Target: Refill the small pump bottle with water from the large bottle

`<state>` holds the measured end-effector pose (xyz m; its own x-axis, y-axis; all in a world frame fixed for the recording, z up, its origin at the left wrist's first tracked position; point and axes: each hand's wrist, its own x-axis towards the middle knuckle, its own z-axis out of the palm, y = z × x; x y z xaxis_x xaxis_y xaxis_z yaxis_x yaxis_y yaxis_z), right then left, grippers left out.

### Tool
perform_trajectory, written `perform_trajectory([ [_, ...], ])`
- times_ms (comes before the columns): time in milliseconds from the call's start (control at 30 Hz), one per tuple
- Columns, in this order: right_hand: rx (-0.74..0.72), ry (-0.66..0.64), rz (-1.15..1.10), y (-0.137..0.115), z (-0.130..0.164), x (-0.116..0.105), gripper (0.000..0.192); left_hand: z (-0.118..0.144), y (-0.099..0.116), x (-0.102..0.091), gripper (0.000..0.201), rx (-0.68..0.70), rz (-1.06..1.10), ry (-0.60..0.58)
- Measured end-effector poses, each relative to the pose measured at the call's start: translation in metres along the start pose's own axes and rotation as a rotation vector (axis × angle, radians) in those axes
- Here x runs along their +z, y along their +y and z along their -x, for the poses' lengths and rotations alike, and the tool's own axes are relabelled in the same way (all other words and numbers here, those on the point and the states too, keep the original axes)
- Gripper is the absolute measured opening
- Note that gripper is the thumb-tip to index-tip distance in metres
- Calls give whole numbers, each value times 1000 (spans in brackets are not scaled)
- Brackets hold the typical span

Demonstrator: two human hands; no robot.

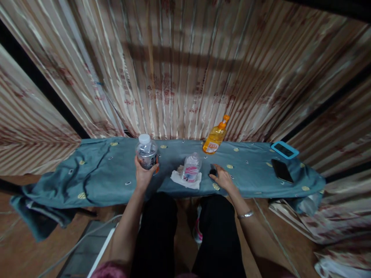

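My left hand (144, 174) is wrapped round a clear plastic bottle (147, 148) with a white cap, upright on the cloth-covered bench. Between my hands, a smaller clear bottle (191, 168) with a pink-and-white label stands on a folded white cloth (177, 178), touched by neither hand. To its right, my right hand (222, 177) has its fingers closed round a small black object (213, 172) low over the bench cover. That object is too small and dark to name. Behind it, a pump bottle (215, 138) of orange liquid leans to the right in view.
The narrow bench has a blue-green patterned cover (98, 170). On its right end lie a blue-framed device (285, 150) and a dark phone (282, 170). Pleated curtains (179, 69) hang close behind, with dark poles (43, 81) at the sides. My knees are under the front edge.
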<state>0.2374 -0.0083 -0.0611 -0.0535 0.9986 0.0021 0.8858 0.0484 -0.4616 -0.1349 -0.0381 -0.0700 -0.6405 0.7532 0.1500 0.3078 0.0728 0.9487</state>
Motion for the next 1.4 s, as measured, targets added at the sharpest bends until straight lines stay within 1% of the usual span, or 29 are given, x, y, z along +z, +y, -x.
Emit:
perform_trajectory([
  [67, -14, -37, 27, -1, -4, 7, 39, 8, -1, -6, 114, 38, 17, 35],
  [100, -20, -52, 36, -2, -5, 9, 38, 15, 0, -9, 113, 63, 16, 76],
  [167, -31, -73, 45, -2, -5, 9, 35, 34, 4, -15, 112, 142, 7, 133],
  [200, -37, -80, 44, -2, -6, 7, 33, 46, 8, -16, 109, 188, 10, 138],
  [267, -56, -84, 34, -2, -7, -3, 31, 69, 17, -11, 102, 267, 28, 83],
  [300, -71, -82, 24, -4, -8, -10, 31, 80, 23, -4, 101, 297, 40, 23],
  [367, -122, -72, -7, -12, -11, -29, 31, 94, 35, 18, 103, 318, 81, -125],
  [433, -209, -69, -46, -28, -16, -51, 33, 98, 46, 45, 113, 298, 151, -271],
  [467, -265, -75, -64, -39, -18, -62, 34, 96, 51, 59, 117, 277, 194, -326],
  [567, -424, -121, -74, -76, -21, -93, 37, 88, 57, 94, 120, 214, 301, -436],
  [600, -469, -141, -59, -88, -21, -102, 37, 85, 57, 102, 119, 188, 316, -469],
  [667, -555, -187, -16, -109, -20, -115, 37, 81, 55, 110, 111, 157, 319, -512],
  [733, -626, -238, 44, -125, -20, -123, 35, 80, 52, 113, 96, 158, 302, -529],
  [800, -681, -295, 113, -136, -21, -128, 32, 80, 50, 113, 81, 177, 288, -533],
  [867, -716, -349, 181, -143, -22, -130, 30, 80, 49, 113, 75, 183, 281, -533],
  [1000, -747, -419, 309, -153, -26, -130, 29, 81, 51, 114, 72, 171, 279, -536],
  [1167, -748, -455, 466, -165, -25, -132, 23, 81, 52, 115, 70, 179, 278, -570],
  [1300, -727, -458, 580, -173, -21, -135, 17, 82, 50, 116, 68, 196, 282, -546],
  [1400, -677, -434, 663, -174, -20, -132, 20, 83, 50, 116, 69, 205, 292, -544],
])
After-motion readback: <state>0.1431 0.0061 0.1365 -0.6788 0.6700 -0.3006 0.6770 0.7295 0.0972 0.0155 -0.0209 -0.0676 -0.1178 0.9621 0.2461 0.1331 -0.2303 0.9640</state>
